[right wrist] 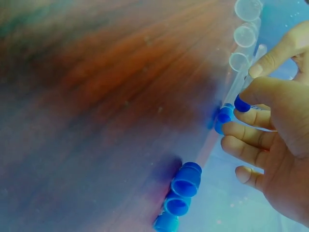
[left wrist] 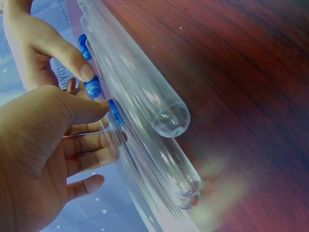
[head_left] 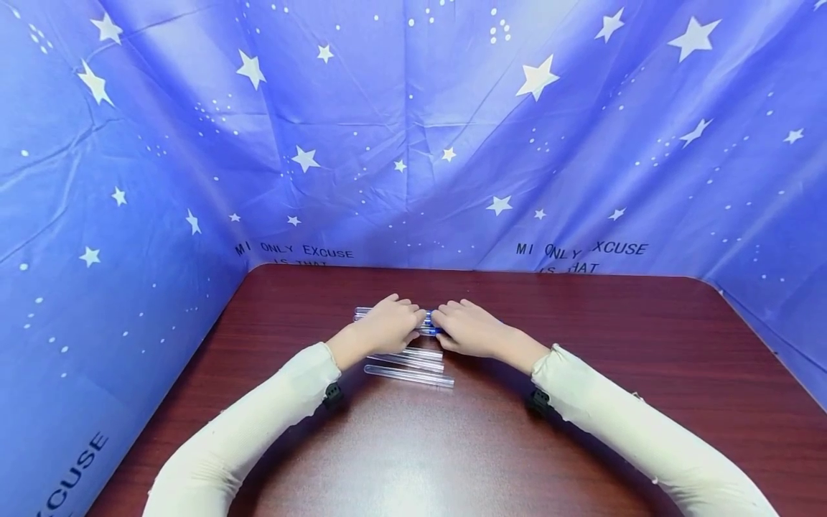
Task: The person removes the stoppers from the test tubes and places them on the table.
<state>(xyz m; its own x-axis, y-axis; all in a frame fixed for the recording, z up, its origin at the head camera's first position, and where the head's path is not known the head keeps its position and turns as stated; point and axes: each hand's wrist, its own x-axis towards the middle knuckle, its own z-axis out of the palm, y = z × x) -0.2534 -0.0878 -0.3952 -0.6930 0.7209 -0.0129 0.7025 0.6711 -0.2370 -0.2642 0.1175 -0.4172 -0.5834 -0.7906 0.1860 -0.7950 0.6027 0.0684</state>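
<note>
Between thumb and fingers, my left hand (head_left: 390, 324) holds a clear test tube, seen through its glass in the left wrist view. My right hand (head_left: 470, 328) faces it and pinches a blue cap (right wrist: 241, 104) at the tube's end; whether the cap is seated I cannot tell. Under the hands lie tubes with blue caps (right wrist: 224, 114), partly hidden. Nearer the front edge, several clear tubes (head_left: 410, 375) lie side by side, their uncapped mouths (right wrist: 245, 35) showing in the right wrist view.
Several loose blue caps (right wrist: 186, 181) lie in a row beyond my right hand in the right wrist view. The dark red wooden table (head_left: 614, 345) is bordered by a blue star-patterned cloth (head_left: 413, 179) at the back and sides.
</note>
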